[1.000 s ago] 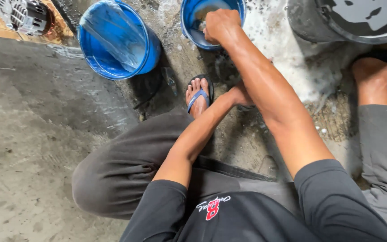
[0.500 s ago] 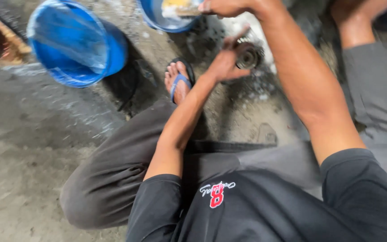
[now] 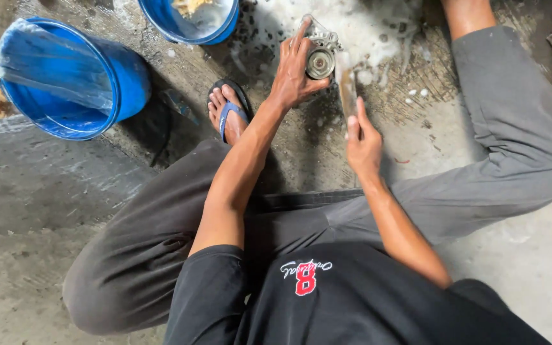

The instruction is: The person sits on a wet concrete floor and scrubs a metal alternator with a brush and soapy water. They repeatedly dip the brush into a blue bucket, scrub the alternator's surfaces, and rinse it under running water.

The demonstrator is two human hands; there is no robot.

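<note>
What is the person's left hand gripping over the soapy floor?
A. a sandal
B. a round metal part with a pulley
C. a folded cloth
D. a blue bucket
B: the left hand wraps around a round metal part with a pulley face, while the right hand holds a brush beside it; the buckets and the sandal are untouched.

buckets left, knees flanking, floor between

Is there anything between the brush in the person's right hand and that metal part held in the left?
Nothing visible. The brush in the right hand stands right beside the metal part gripped by the left hand; only wet, foamy floor lies behind.
</note>
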